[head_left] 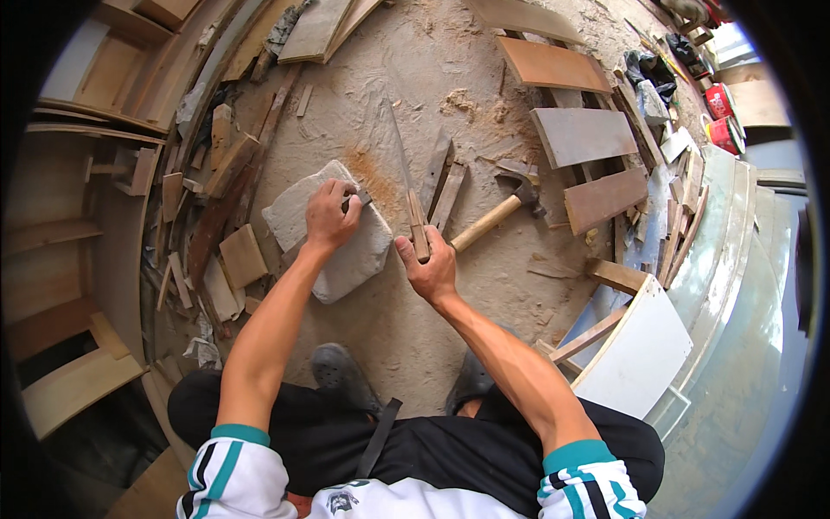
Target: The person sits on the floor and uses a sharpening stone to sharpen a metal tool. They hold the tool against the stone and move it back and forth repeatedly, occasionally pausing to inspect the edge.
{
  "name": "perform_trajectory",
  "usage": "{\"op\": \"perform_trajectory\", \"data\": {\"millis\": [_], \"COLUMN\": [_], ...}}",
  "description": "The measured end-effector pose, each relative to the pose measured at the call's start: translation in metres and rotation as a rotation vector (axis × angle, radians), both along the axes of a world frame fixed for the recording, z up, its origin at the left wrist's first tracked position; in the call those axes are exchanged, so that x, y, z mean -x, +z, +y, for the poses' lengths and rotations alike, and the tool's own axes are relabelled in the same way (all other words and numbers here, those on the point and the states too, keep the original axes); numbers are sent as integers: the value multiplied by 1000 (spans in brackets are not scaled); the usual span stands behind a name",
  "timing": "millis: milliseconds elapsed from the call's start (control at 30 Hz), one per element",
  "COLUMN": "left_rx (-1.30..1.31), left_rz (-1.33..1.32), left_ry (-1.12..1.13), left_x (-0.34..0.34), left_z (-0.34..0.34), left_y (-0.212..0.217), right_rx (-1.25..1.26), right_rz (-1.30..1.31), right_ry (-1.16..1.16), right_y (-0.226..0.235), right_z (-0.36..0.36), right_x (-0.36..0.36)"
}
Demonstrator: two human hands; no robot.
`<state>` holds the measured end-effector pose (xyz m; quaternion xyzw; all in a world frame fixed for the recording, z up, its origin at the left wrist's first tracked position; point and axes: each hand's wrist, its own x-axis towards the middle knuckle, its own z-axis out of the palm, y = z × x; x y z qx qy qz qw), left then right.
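My left hand is closed on a narrow dark wooden strip, pressing it onto a pale stone block. Only the strip's ends show past my fingers. My right hand grips the wooden handle of a handsaw, whose long thin blade points away from me, seen nearly edge-on. The blade stands just right of the block, apart from the strip. Beside my right hand lies a claw hammer with a wooden handle. Reddish sawdust is scattered beyond the block.
Wood offcuts are heaped along the left, by an open wooden cabinet. Several boards lie in a row at the far right. A white panel and glass sheets stand nearer on the right.
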<state>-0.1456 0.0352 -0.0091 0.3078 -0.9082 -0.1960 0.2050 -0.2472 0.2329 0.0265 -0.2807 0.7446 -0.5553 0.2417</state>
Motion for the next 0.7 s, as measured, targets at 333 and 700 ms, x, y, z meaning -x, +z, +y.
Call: {"op": "perform_trajectory", "data": {"millis": [333, 700], "left_rx": [98, 154], "left_rz": [-141, -224], "left_ry": [301, 299], "left_x": [18, 20], "left_z": [6, 4], "left_y": [-16, -11], "right_rx": [-39, -184], "right_rz": [-149, -65], "right_ry": [-138, -39], "right_y": [1, 76], "right_z": [-41, -54], "right_x": [7, 31]}}
